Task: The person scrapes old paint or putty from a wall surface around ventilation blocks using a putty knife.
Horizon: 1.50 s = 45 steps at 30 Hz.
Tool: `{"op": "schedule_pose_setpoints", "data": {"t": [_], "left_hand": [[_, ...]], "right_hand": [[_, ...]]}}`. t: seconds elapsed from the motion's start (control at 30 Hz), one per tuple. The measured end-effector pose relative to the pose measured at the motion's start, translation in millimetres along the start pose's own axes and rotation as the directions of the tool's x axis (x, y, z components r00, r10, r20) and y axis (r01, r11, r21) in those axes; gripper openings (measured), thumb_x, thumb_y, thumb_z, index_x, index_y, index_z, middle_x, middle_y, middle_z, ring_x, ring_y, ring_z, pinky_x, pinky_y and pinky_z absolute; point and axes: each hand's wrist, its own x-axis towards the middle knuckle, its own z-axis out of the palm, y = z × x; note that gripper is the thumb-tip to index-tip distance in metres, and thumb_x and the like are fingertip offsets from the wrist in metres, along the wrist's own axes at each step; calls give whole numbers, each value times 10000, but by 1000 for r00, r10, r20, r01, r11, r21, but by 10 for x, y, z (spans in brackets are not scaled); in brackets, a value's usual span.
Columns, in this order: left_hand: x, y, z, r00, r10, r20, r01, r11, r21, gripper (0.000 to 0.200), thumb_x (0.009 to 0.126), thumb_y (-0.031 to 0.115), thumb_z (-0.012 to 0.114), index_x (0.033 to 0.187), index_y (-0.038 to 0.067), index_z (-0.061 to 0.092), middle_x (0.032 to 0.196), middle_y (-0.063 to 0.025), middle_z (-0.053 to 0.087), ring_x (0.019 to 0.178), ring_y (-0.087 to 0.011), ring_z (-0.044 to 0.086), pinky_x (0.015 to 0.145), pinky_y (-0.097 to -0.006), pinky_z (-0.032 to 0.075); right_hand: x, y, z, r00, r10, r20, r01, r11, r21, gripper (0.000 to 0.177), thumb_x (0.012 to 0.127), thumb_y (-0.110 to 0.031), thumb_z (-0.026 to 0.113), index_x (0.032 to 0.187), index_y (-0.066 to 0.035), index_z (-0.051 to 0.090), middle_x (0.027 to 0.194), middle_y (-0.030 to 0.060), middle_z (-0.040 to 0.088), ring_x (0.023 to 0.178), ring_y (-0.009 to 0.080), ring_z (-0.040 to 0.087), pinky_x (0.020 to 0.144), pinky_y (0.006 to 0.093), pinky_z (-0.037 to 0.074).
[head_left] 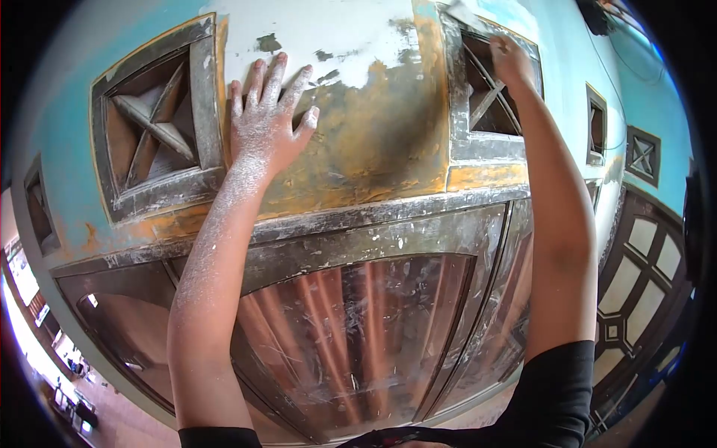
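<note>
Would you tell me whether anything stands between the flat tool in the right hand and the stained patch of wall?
Nothing loose is visible between the flat tool and the stained patch, though the vent frame runs alongside the patch. The left hand lies left of that path.

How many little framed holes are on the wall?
5 I see: a big left opening beside the left hand, a dark opening at far left, a big right opening by the right hand, a narrow opening and a small opening further right. More may be hidden.
</note>
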Motion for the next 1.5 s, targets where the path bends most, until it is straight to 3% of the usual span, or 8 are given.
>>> {"op": "schedule_pose_setpoints", "data": {"t": [0.4, 0.53, 0.73, 0.83, 0.93, 1.07, 1.27, 1.5], "left_hand": [[-157, 50, -46, 999, -28, 18, 29, 999, -22, 662, 999, 482, 521, 1611, 331, 316, 1702, -57, 201, 1570, -329, 161, 1250, -613, 120], [-218, 51, -7, 999, -28, -17, 27, 999, -33, 664, 999, 478, 521, 1612, 327, 315, 1702, -61, 201, 1569, -336, 163, 1247, -617, 125], [-324, 89, -45, 999, -48, 22, 49, 998, -27, 675, 989, 461, 537, 1612, 326, 316, 1704, -65, 200, 1570, -347, 158, 1243, -625, 134], [-401, 115, -59, 998, -48, 35, 50, 998, -39, 681, 983, 443, 549, 1612, 326, 318, 1707, -66, 193, 1570, -351, 156, 1241, -628, 140], [-491, 131, -74, 998, -52, 43, 53, 998, -35, 683, 977, 433, 560, 1610, 327, 326, 1710, -65, 188, 1569, -356, 160, 1237, -629, 147], [-604, 162, -94, 997, -57, 59, 60, 997, -45, 690, 963, 430, 571, 1605, 331, 339, 1712, -63, 190, 1566, -364, 165, 1232, -632, 148], [-776, 181, -133, 995, -47, 92, 53, 997, -62, 705, 954, 410, 579, 1608, 307, 337, 1712, -79, 184, 1563, -369, 168, 1234, -626, 133], [-848, 195, -129, 995, -51, 91, 59, 995, -84, 709, 950, 396, 583, 1608, 306, 336, 1711, -87, 182, 1562, -381, 164, 1229, -639, 132]], "right_hand": [[-82, -263, 100, 993, 102, -63, -98, 994, 55, 464, 1005, -572, 521, 1355, -292, 640, 1263, 90, 715, 1175, 340, 667, 993, 468, 522], [-333, -612, 130, 984, -171, -48, 174, 981, 81, 478, 985, -579, 565, 1280, -220, 678, 1236, 145, 715, 1162, 357, 667, 970, 475, 525], [-420, -726, 82, 984, 109, -140, -88, 986, 144, 418, 965, -548, 624, 1215, -215, 664, 1117, 158, 738, 1068, 382, 693, 904, 464, 534], [-479, -788, 154, 975, -220, -31, 222, 958, 183, 426, 948, -543, 656, 1211, -209, 656, 1133, 144, 740, 1057, 367, 702, 895, 463, 538], [-458, -812, 115, 996, -2, -89, 15, 989, 149, 436, 949, -544, 657, 1224, -206, 653, 1136, 153, 734, 1062, 384, 691, 897, 468, 531], [-683, -911, 64, 973, -230, -6, 227, 955, 190, 471, 948, -579, 638, 1239, -208, 648, 1142, 157, 733, 1071, 362, 695, 896, 466, 528], [-850, -787, -42, 999, -39, 12, 37, 988, 153, 460, 957, -499, 635, 1266, -161, 597, 1134, 193, 725, 1072, 392, 690, 887, 507, 537], [-1515, -944, -94, 911, -364, 195, 293, 902, 317, 396, 971, -299, 606, 1333, -155, 537, 940, 219, 733, 866, 426, 717, 768, 515, 571]]}}
